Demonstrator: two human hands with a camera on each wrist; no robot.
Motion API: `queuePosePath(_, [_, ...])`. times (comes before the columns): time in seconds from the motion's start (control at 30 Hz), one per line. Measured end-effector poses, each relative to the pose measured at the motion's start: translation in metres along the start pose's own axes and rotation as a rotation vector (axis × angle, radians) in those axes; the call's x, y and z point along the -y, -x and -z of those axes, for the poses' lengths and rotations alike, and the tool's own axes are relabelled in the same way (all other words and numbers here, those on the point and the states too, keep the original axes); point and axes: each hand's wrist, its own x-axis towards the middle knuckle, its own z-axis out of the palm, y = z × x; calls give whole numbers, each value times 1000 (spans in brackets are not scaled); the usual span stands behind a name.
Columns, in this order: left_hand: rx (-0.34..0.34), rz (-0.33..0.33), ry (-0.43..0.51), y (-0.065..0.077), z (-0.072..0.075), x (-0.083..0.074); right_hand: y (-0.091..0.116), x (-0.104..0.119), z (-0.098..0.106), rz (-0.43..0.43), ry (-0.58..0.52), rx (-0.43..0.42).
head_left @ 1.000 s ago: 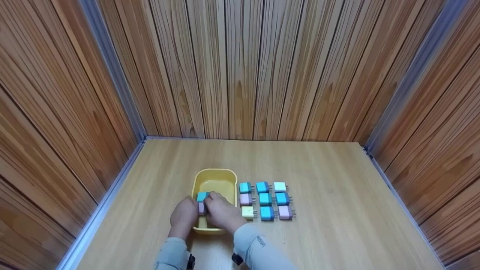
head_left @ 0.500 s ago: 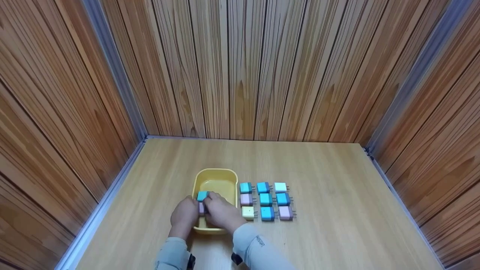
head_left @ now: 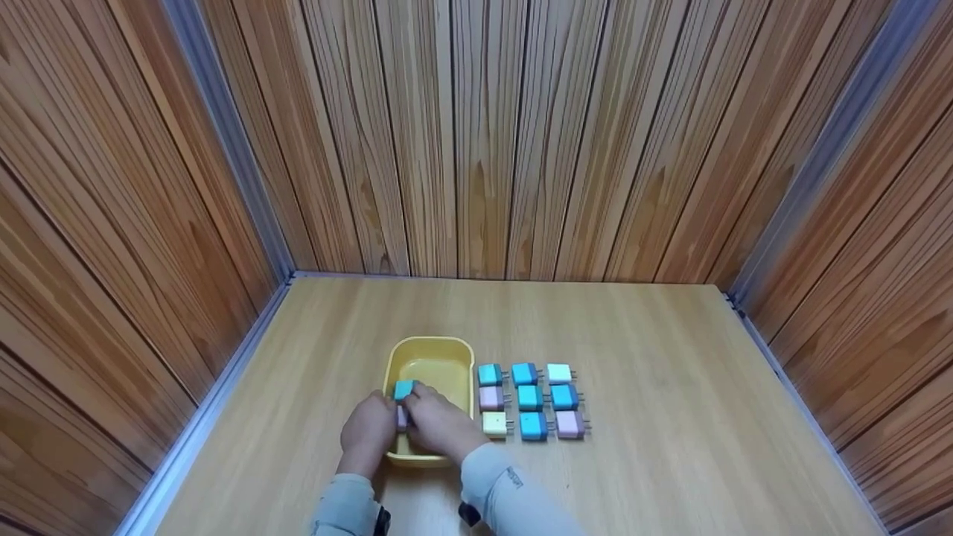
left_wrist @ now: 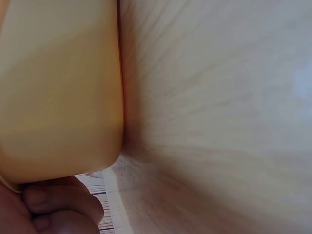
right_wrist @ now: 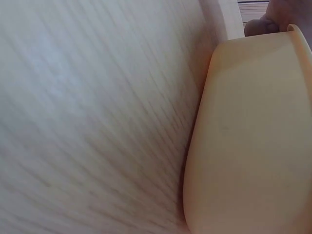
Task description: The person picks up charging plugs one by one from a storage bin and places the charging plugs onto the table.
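Note:
A yellow basin [head_left: 435,348] stands on the wooden tabletop, with a teal plug charger [head_left: 403,388] and a purple plug charger [head_left: 402,418] visible inside. My left hand [head_left: 369,426] grips the basin's left side; its curled fingers [left_wrist: 68,204] lie outside the wall in the left wrist view. My right hand [head_left: 442,423] reaches in over the right rim and pinches at the teal charger. Its fingers cover the right side of both chargers. The right wrist view is filled mostly by the basin's outer wall [right_wrist: 248,131].
Right of the basin, several plug chargers lie in neat rows, prongs pointing right, including a yellow one [head_left: 494,424], a white one [head_left: 559,373] and a pink-purple one [head_left: 570,424]. Wood-panelled walls [head_left: 476,149] enclose the tabletop [head_left: 655,417] at the back and sides.
Both hands hold nearly the same place at the basin. The whole head view has shifted slightly; the chargers on the table stay in their rows.

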Motion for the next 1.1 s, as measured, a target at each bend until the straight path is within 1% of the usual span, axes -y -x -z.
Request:
queuePosePath(0.17, [-4, -3, -4, 0, 0, 1, 1, 0, 0, -33, -73, 17])
queuePosePath(0.23, [-3, 6, -6, 0, 0, 1, 1, 0, 1, -48, -106, 21])
queuePosePath(0.4, [-11, 2, -22, 1, -2, 3, 2, -1, 4, -47, -124, -7])
queuePosePath(0.47, [-11, -6, -29, 1, -3, 3, 3, -2, 7, -48, -133, -14])
queuePosePath(0.67, [16, 9, -22, -2, 1, 0, 9, -8, 22, -79, -227, -9])
queuePosePath(0.8, [10, 3, -21, -3, 3, -1, 14, -15, 30, -120, -286, 0])
queuePosePath(0.93, [7, -1, -28, -4, 3, -1, 20, -21, 35, -137, -308, 7])
queuePosePath(1.1, [36, 30, -13, -2, 0, 0, 27, -24, 41, -148, -335, 14])
